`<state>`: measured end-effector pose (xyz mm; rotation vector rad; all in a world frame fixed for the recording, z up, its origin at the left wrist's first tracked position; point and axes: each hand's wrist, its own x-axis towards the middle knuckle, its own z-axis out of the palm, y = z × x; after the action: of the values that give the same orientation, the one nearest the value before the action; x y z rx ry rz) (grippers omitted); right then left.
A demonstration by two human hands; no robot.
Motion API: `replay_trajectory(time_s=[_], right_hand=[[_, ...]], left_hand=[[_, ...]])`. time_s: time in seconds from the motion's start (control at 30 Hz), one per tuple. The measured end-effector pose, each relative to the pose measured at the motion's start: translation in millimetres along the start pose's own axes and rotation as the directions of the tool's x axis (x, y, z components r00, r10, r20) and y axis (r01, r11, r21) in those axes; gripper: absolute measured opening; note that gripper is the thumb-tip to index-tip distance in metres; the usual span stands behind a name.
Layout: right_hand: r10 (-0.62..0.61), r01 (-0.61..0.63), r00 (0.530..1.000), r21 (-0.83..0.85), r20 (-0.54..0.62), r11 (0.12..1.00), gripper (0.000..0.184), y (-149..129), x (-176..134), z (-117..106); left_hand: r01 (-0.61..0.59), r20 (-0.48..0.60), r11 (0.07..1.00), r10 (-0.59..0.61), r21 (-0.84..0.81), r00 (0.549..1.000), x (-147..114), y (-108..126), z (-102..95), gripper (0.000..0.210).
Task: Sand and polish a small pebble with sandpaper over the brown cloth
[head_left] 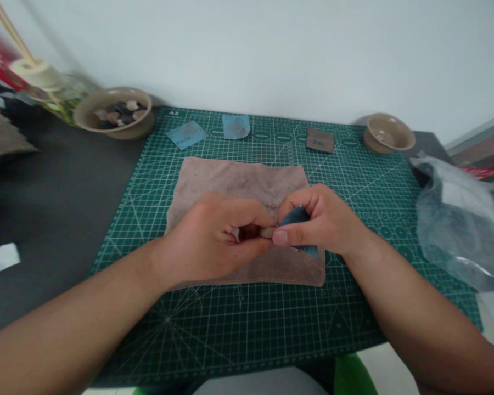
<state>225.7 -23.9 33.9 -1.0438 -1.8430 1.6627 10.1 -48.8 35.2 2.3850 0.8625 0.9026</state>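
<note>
Left hand (208,236): pinching 1 tan piece (265,232). Right hand (331,222), adjoining: pinching 1 blue-grey sheet (294,216), apparently rubbing; next stroke needing steadiness.

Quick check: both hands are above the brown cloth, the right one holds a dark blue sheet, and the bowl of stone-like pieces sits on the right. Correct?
One slip: the bowl of stone-like pieces sits on the left, as the head view shows. The left hand and right hand are above the brown cloth, and the right one holds a dark blue sheet.
</note>
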Motion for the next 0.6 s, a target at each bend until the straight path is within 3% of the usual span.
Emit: replay_trajectory(time_s=[0.07, 0.17, 0.23, 0.33, 0.43, 0.5, 0.6], right_hand=[[-0.063, 0.044, 0.995, -0.207, -0.082, 0.977, 0.027, 2.4, 2.1, 3.6], [-0.148, 0.058, 0.978, -0.486, -0.149, 0.872, 0.020, 4.9, 5.5, 7.7], [-0.133, 0.052, 0.980, -0.458, -0.148, 0.887, 0.020, 4.4, 5.9, 7.3], [-0.039, 0.023, 0.996, -0.174, -0.086, 0.985, 0.028, 0.9, 3.1, 2.4], [0.030, -0.030, 1.000, 0.046, 0.011, 0.998, 0.033, -2.2, -0.4, -1.8], [0.014, -0.014, 1.000, 0.021, 0.001, 1.000, 0.032, -2.3, -0.7, -1.5], [-0.097, 0.076, 0.993, -0.241, -0.073, 0.967, 0.023, 0.1, 1.5, 3.4]], left_hand=[[-0.082, 0.034, 0.974, 0.077, 0.209, 0.996, -0.2, -4.5, 4.1, 0.017], [-0.115, 0.162, 0.894, 0.048, 0.434, 0.986, 0.3, -10.0, 8.5, 0.018], [-0.081, 0.160, 0.906, 0.015, 0.415, 0.987, 0.6, -9.6, 7.5, 0.019], [0.009, 0.067, 0.978, -0.023, 0.210, 0.998, 0.4, -3.3, 1.7, 0.020], [0.045, 0.022, 0.999, -0.045, 0.000, 0.999, -0.4, 2.1, -2.9, 0.008], [0.018, 0.036, 1.000, -0.019, 0.024, 0.999, -0.6, 1.4, -2.7, 0.007], [-0.101, 0.119, 0.960, 0.071, 0.263, 0.990, -0.2, -5.4, 1.5, 0.017]])
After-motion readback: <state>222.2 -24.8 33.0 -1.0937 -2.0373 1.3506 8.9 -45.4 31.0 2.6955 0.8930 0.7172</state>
